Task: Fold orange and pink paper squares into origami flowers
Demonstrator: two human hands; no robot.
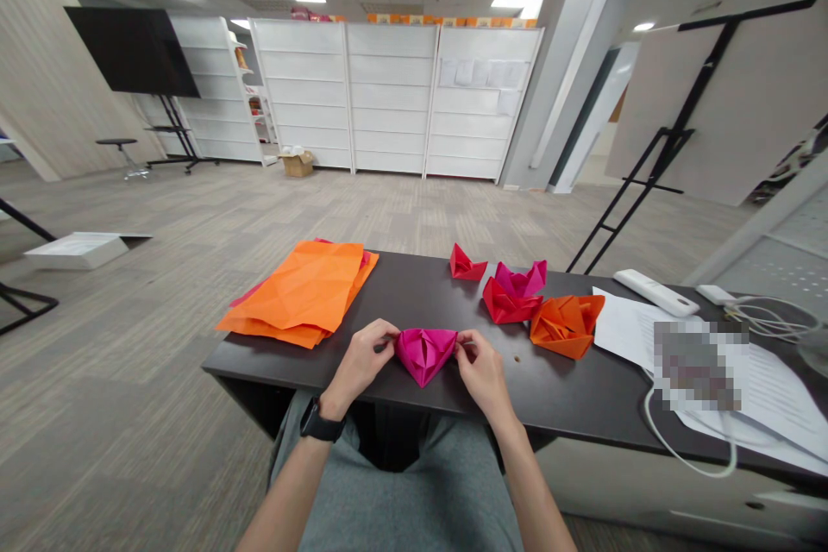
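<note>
A magenta folded paper boat (425,354) is held between my two hands at the front edge of the dark table. My left hand (370,355) pinches its left corner between thumb and fingertips. On the opposite corner, my right hand (482,366) has a similar pinch. Pleats and a slit-like opening show in the middle of the paper, and its point faces me. Beyond my right hand stand finished-looking paper boats: a small red one (466,264), a larger red one (511,304), a magenta one (523,279) and an orange one (567,326).
Creased orange sheets (304,289), with some magenta beneath, are stacked at the table's left. White printed papers (624,329), a white power strip (655,291) and a looping white cable (695,473) lie to the right. A blurred-out item covers part of the papers.
</note>
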